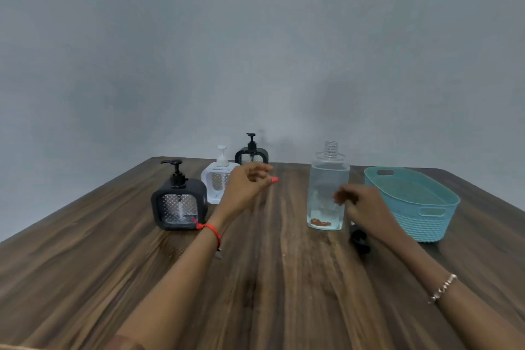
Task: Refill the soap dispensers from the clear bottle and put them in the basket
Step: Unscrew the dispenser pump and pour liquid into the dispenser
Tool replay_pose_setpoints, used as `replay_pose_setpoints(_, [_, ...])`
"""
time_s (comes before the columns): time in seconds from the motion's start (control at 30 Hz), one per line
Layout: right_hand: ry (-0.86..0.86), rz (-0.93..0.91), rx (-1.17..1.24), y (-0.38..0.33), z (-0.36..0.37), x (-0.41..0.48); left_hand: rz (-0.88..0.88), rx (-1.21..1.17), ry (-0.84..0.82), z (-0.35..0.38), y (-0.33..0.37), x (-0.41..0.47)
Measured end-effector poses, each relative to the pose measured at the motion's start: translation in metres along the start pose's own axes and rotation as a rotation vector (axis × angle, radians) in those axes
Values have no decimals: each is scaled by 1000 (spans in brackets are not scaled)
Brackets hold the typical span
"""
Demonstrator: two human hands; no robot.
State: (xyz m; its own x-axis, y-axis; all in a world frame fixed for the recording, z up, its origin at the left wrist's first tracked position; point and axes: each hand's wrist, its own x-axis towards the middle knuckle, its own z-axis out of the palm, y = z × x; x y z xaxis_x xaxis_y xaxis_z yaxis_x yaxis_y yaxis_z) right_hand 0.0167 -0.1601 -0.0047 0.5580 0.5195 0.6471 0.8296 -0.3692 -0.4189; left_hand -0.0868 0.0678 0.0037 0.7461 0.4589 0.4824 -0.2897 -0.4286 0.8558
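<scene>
Three square soap dispensers stand at the left of the wooden table: a black one nearest, a white one behind it, and another black one at the back. The clear bottle, uncapped and mostly full of clear liquid, stands right of centre. My left hand hovers in front of the white dispenser, fingers loosely curled, holding nothing. My right hand hangs just right of the bottle, fingers loosely curled and empty. The teal basket sits at the right and looks empty.
A small black cap-like object lies on the table under my right wrist, partly hidden. A plain grey wall rises right behind the table's far edge.
</scene>
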Motion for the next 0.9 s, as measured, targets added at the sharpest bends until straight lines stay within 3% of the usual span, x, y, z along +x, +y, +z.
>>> replay_pose_setpoints(0.2, [-226,-180,157,-92,73,39,128,83,231,-75,11,-15])
replay_pose_setpoints(0.37, [-424,-58,247,-137,143,61,145,180,546,-131,-22,-31])
replay_pose_setpoints(0.47, [-478,35,299,-155,172,70,-116,237,415,-158,-54,-32])
replay_pose_setpoints(0.57, [-469,110,374,-162,192,74,-391,113,196,-166,-72,-30])
replay_pose_setpoints(0.63, [-443,162,426,-164,201,76,-424,95,131,-162,-77,-28])
replay_pose_setpoints(0.77, [-423,179,424,-160,208,81,-340,149,230,-158,-81,-23])
replay_pose_setpoints(0.9, [-440,172,389,-148,186,86,-318,114,151,-149,-77,-20])
